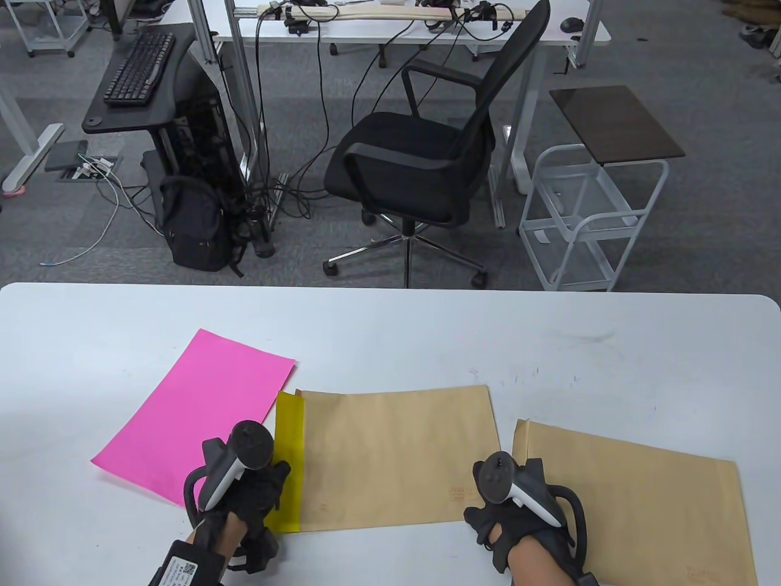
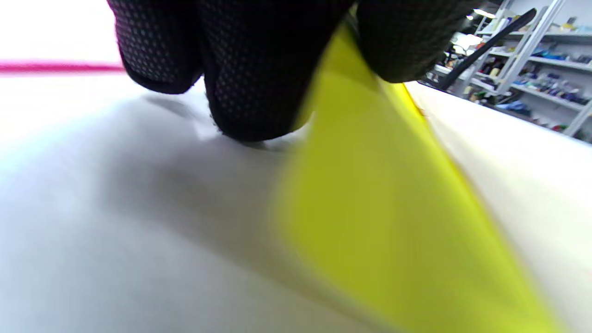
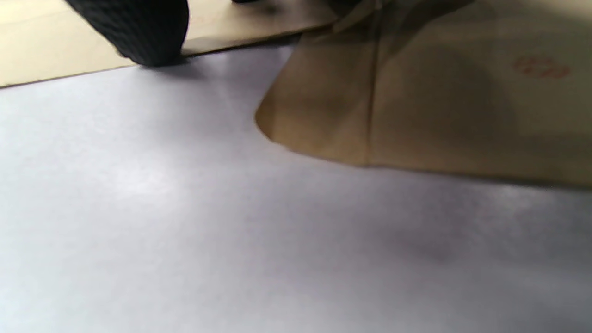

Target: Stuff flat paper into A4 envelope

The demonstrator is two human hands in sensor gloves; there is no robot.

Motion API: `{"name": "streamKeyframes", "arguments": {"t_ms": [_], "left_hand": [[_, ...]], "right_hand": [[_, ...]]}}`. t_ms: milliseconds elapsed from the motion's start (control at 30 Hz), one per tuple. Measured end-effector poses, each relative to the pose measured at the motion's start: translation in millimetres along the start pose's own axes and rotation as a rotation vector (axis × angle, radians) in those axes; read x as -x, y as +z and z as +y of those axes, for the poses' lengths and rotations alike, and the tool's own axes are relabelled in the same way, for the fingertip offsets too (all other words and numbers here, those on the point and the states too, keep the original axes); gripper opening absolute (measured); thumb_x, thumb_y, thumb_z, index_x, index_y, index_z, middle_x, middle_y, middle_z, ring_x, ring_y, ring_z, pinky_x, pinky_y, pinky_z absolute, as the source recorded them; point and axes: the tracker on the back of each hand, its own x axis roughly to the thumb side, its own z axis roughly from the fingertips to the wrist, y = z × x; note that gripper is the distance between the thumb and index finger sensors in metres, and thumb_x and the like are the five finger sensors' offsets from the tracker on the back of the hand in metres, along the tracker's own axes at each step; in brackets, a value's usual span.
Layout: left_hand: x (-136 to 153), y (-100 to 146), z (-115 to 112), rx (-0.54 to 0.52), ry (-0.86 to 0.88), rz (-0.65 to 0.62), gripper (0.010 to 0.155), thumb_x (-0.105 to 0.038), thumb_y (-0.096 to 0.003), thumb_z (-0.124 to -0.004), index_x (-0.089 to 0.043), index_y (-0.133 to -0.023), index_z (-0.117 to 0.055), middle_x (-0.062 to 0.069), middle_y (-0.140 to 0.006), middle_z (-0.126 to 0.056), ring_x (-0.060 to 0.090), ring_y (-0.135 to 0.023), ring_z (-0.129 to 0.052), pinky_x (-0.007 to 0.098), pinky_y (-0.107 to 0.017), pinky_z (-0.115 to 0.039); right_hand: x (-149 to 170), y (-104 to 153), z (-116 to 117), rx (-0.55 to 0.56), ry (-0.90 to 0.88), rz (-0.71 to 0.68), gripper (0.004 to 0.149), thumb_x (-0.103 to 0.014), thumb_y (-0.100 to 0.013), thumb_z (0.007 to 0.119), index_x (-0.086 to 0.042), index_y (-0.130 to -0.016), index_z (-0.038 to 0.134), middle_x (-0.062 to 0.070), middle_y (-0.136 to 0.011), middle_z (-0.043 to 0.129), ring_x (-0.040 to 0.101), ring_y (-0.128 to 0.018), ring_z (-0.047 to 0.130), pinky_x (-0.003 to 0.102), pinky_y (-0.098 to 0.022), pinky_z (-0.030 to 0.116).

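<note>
A brown A4 envelope (image 1: 396, 455) lies flat in the middle of the table, its open end to the left. A yellow sheet (image 1: 290, 452) sticks out of that end as a narrow strip. My left hand (image 1: 271, 497) is at the strip's near end. In the left wrist view my fingertips (image 2: 249, 83) pinch the yellow sheet (image 2: 393, 208), which lifts off the table. My right hand (image 1: 488, 525) rests at the envelope's near right corner. In the right wrist view one fingertip (image 3: 138, 32) presses at the edge of the envelope (image 3: 46, 51).
A pink sheet (image 1: 195, 415) lies flat to the left of the envelope, close to my left hand. A second brown envelope (image 1: 634, 506) lies to the right, its flap (image 3: 323, 106) beside my right hand. The white table (image 1: 390, 329) extends beyond them.
</note>
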Motion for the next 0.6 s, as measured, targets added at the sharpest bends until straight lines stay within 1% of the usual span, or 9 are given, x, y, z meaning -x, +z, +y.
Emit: {"name": "streamKeyframes", "arguments": {"t_ms": [67, 133, 167, 200, 267, 333, 400, 433, 600], "left_hand": [[-2.2, 5.1, 2.8, -0.070, -0.094, 0.017, 0.061, -0.048, -0.0410, -0.084, -0.017, -0.093, -0.078, -0.010, -0.067, -0.100, 0.015, -0.045, -0.111, 0.044, -0.054, -0.091], [-3.0, 7.9, 4.6, -0.108, -0.151, -0.001, 0.059, -0.047, -0.0409, -0.084, -0.017, -0.091, -0.080, -0.011, -0.065, -0.101, 0.015, -0.043, -0.112, 0.044, -0.053, -0.092], [-2.9, 7.9, 4.3, -0.100, -0.156, -0.012, 0.056, -0.046, -0.0412, -0.084, -0.018, -0.090, -0.082, -0.011, -0.065, -0.102, 0.015, -0.043, -0.113, 0.044, -0.053, -0.092], [-2.3, 7.9, 2.9, -0.066, -0.161, -0.007, 0.054, -0.044, -0.0417, -0.084, -0.017, -0.089, -0.085, -0.010, -0.065, -0.103, 0.016, -0.044, -0.113, 0.045, -0.054, -0.092], [-0.8, 7.4, 0.3, -0.017, -0.176, 0.021, 0.055, -0.043, -0.0422, -0.084, -0.016, -0.090, -0.085, -0.007, -0.068, -0.104, 0.018, -0.046, -0.114, 0.046, -0.054, -0.092], [1.1, 6.8, -1.0, 0.045, -0.237, 0.069, 0.057, -0.045, -0.0428, -0.083, -0.016, -0.091, -0.085, -0.007, -0.071, -0.103, 0.018, -0.047, -0.113, 0.046, -0.055, -0.091], [2.4, 6.1, -1.6, 0.040, -0.222, 0.026, 0.056, -0.045, -0.0430, -0.082, -0.019, -0.092, -0.085, -0.007, -0.072, -0.102, 0.017, -0.047, -0.112, 0.046, -0.056, -0.091], [2.7, 5.3, -1.8, 0.056, -0.218, 0.012, 0.055, -0.044, -0.0433, -0.081, -0.020, -0.093, -0.086, -0.007, -0.072, -0.102, 0.017, -0.048, -0.112, 0.046, -0.056, -0.090], [2.4, 4.1, -2.7, 0.066, -0.223, -0.007, 0.053, -0.044, -0.0437, -0.080, -0.025, -0.093, -0.085, -0.008, -0.075, -0.100, 0.017, -0.051, -0.110, 0.046, -0.059, -0.089]], "right_hand": [[-0.2, 0.1, 0.1, 0.000, 0.003, 0.000, 0.074, -0.061, -0.050, 0.075, -0.040, -0.110, 0.037, 0.001, -0.111, 0.027, 0.038, -0.107, 0.038, 0.068, -0.071, 0.045], [-0.6, 0.1, 0.3, -0.002, 0.004, -0.002, 0.074, -0.061, -0.050, 0.075, -0.040, -0.110, 0.037, 0.001, -0.111, 0.027, 0.038, -0.107, 0.038, 0.068, -0.071, 0.045], [-0.7, 0.1, 0.3, -0.002, 0.005, -0.002, 0.074, -0.061, -0.050, 0.075, -0.040, -0.110, 0.037, 0.001, -0.111, 0.027, 0.038, -0.107, 0.038, 0.068, -0.071, 0.045], [-0.9, 0.2, 0.4, -0.003, 0.004, -0.002, 0.074, -0.061, -0.050, 0.075, -0.040, -0.110, 0.037, 0.001, -0.111, 0.026, 0.038, -0.107, 0.038, 0.068, -0.071, 0.045], [-0.9, 0.3, 0.4, -0.005, 0.004, -0.002, 0.074, -0.061, -0.050, 0.075, -0.040, -0.110, 0.037, 0.001, -0.111, 0.026, 0.038, -0.107, 0.038, 0.068, -0.071, 0.045], [-1.0, 0.4, 0.5, -0.007, 0.004, -0.001, 0.074, -0.061, -0.050, 0.075, -0.040, -0.110, 0.037, 0.001, -0.111, 0.026, 0.038, -0.107, 0.038, 0.068, -0.071, 0.045], [-1.3, 0.4, 0.5, -0.008, 0.004, -0.001, 0.074, -0.061, -0.050, 0.075, -0.040, -0.110, 0.037, 0.001, -0.111, 0.026, 0.038, -0.107, 0.037, 0.068, -0.071, 0.045], [-1.3, 0.3, 0.4, -0.008, 0.004, -0.001, 0.074, -0.061, -0.050, 0.075, -0.040, -0.110, 0.037, 0.001, -0.111, 0.026, 0.038, -0.107, 0.037, 0.068, -0.071, 0.045], [-1.4, 0.3, 0.3, -0.010, 0.003, -0.001, 0.074, -0.061, -0.049, 0.075, -0.041, -0.110, 0.037, 0.000, -0.111, 0.026, 0.038, -0.107, 0.037, 0.068, -0.071, 0.044]]}}
